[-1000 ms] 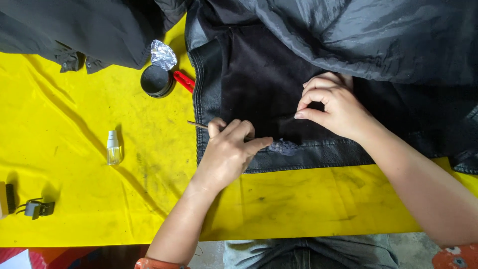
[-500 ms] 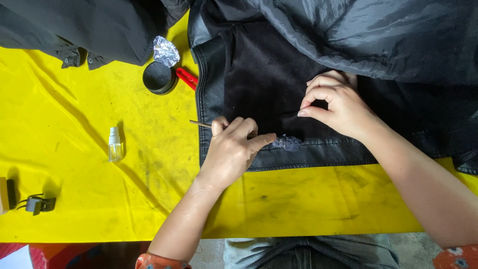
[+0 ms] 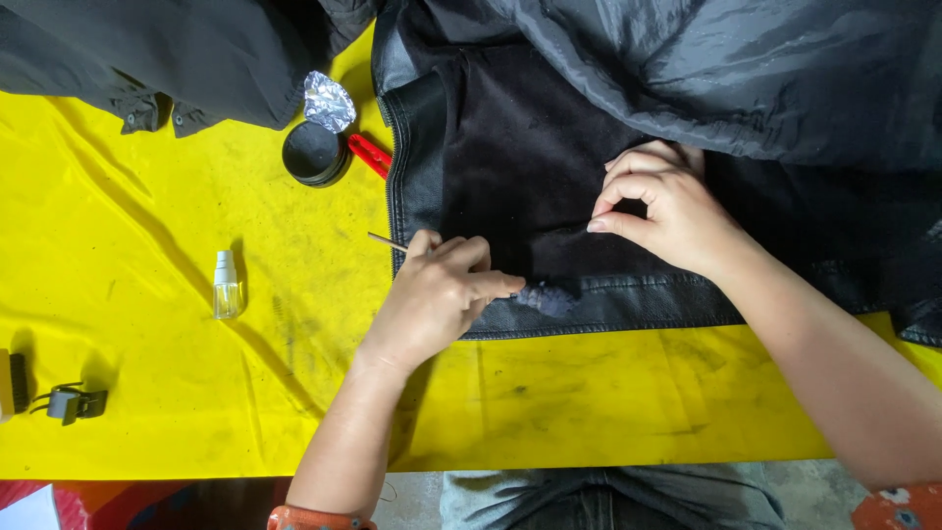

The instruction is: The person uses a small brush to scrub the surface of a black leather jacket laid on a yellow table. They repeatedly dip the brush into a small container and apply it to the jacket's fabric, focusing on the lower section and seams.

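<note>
A yellow cloth (image 3: 177, 324) covers the table. On its upper right lies a black jacket (image 3: 530, 167), hem toward the person. The right hand (image 3: 662, 211) presses on the jacket, thumb and forefinger pinched together. The left hand (image 3: 437, 294), fingers clamped on a thin stick (image 3: 385, 240), rests on the hem beside a grey worn patch (image 3: 548, 299). Left of the jacket: 1 round black tin (image 3: 314, 154), 1 small clear bottle (image 3: 227, 287).

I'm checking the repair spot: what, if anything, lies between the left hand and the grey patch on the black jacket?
Nothing visible: the left hand rests on the black jacket, fingertips right beside the grey patch.
</note>
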